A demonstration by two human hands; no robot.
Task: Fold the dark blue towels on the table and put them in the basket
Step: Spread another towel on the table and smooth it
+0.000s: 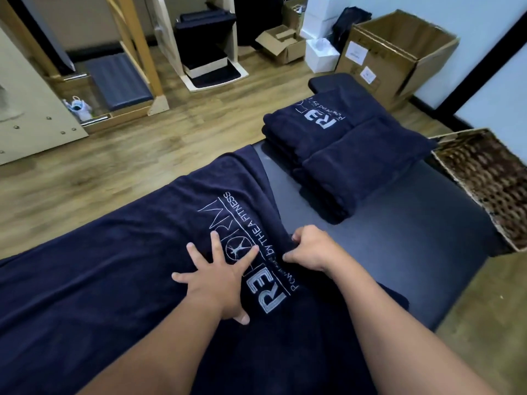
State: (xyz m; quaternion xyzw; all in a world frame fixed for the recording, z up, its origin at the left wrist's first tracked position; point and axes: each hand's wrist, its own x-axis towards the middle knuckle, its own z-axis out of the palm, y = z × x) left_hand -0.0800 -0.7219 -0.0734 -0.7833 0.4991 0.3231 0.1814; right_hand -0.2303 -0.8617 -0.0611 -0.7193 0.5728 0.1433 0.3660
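The dark blue towel (114, 252) I am working on lies spread flat over the near end of the padded table (385, 266), its far side hanging off the table's left edge. My left hand (219, 283) presses it with fingers splayed, beside the embroidered logo; my right hand (310, 249) pinches its right-hand edge, fingers curled round the cloth. If I lift that edge while my palm slips, the whole cloth could slide toward the left edge and off, or the fold could land crooked. Counting, largest first: one table, one spread towel, one stack of towels (342, 155) at the far end, layers uncountable, and one wicker basket (484, 181) at the right edge.
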